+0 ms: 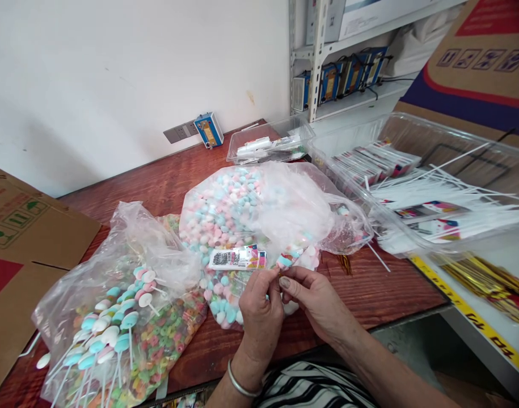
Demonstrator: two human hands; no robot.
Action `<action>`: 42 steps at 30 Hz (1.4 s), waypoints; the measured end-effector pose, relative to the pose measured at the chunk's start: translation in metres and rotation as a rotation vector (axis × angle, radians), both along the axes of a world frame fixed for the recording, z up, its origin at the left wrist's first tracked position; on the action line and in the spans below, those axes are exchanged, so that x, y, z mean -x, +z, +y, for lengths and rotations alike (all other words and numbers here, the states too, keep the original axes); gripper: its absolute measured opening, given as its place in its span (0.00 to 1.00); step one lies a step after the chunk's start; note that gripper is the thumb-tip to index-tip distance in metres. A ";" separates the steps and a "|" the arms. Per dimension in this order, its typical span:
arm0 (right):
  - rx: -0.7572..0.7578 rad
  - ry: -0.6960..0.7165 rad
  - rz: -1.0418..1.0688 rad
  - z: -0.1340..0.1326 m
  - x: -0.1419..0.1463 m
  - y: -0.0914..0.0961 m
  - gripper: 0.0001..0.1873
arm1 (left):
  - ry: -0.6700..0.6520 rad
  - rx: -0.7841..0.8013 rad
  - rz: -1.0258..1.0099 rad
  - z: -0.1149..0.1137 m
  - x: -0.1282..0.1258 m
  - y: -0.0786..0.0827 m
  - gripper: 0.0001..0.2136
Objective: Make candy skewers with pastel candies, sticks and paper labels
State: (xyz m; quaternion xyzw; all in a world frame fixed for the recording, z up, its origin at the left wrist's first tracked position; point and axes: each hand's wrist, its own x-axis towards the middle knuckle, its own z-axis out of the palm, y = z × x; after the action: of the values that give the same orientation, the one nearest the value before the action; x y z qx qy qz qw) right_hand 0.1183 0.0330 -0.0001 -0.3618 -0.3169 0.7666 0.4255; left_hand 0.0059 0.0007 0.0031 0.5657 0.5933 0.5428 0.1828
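My left hand and my right hand meet at the table's front edge, fingers closed in a pinch. Between them is the gathered lower end of a small clear wrapper of pastel candy, striped blue, pink and white. Anything else at the pinched end is hidden by my fingers. Just beyond my left hand, a printed label card lies on a large clear bag of pink, blue and white candies. To the left, several pastel candies on white sticks rest on a bag of colourful ring candies.
At right, a clear bin holds white sticks and printed cards. Gold twist ties lie below it. A smaller clear tray stands at the back. Cardboard boxes flank the wooden table; a metal shelf rises behind.
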 end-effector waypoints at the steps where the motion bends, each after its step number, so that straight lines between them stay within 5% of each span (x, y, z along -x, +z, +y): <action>1: 0.009 -0.018 0.003 0.000 0.001 0.000 0.15 | -0.006 -0.002 0.004 0.000 0.000 -0.001 0.12; 11: 0.023 -0.088 -0.039 0.003 0.004 0.000 0.16 | -0.052 -0.011 0.000 0.001 -0.003 -0.002 0.13; 16: -0.038 -0.118 -0.029 0.004 -0.001 0.003 0.14 | -0.078 0.129 -0.307 0.005 0.002 0.001 0.06; 19: -0.081 -0.018 0.005 0.002 -0.007 0.007 0.16 | -0.221 0.182 -0.532 0.008 0.015 0.000 0.03; 23: -0.119 0.277 0.004 0.000 -0.016 0.019 0.13 | -0.489 0.115 -0.498 0.012 0.039 0.004 0.07; 28: -0.466 0.510 -0.256 0.006 -0.015 0.042 0.08 | -0.639 0.181 -0.197 0.009 0.063 0.032 0.08; 33: -0.895 0.221 -0.617 0.019 0.001 0.055 0.07 | -0.083 0.045 0.059 -0.023 0.070 0.073 0.06; 35: -1.060 0.079 -0.640 0.022 0.008 0.061 0.07 | -0.175 0.148 -0.073 -0.041 0.066 0.081 0.07; 38: -1.310 0.044 -0.583 0.018 0.015 0.070 0.07 | -0.503 0.498 -0.381 -0.055 0.060 0.079 0.24; 42: -1.516 0.278 -0.543 0.005 0.020 0.073 0.07 | -0.392 0.373 -0.811 -0.047 0.064 0.067 0.42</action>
State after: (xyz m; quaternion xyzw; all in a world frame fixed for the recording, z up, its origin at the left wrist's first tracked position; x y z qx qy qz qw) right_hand 0.0986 0.0381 0.0730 -0.1065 -0.8833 0.2754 0.3640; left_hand -0.0583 -0.0468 0.0704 0.3672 0.4435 0.5592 0.5964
